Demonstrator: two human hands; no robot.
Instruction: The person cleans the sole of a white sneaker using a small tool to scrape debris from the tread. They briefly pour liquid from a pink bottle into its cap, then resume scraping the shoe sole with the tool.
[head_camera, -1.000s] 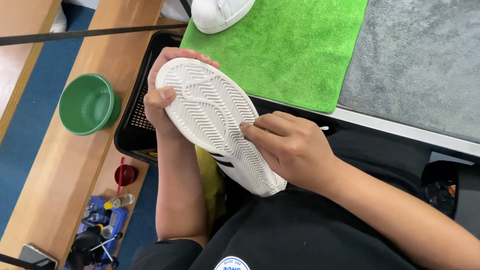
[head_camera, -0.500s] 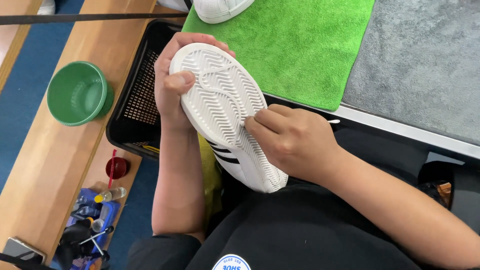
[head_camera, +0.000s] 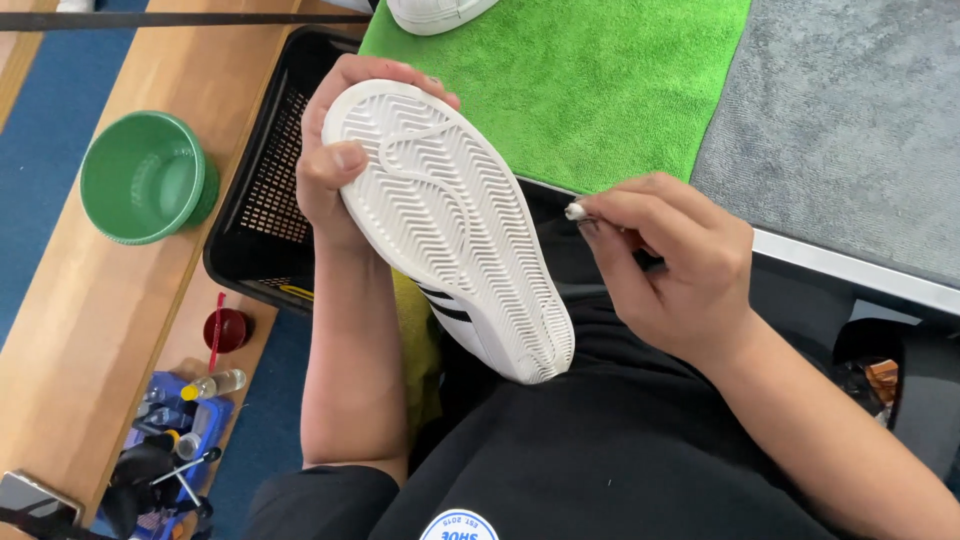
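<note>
Sneaker, white, sole up at frame centre: left hand is gripping its toe end. Right hand, just right of it, is pinching a small white swab between fingertips, clear of the sole.

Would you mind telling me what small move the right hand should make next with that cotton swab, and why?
Probably bring the cotton swab back to the sole grooves of the white sneaker. The right hand pinches it just clear of the sole, tip toward the shoe, while the left hand holds the toe end with the sole turned up.
</note>
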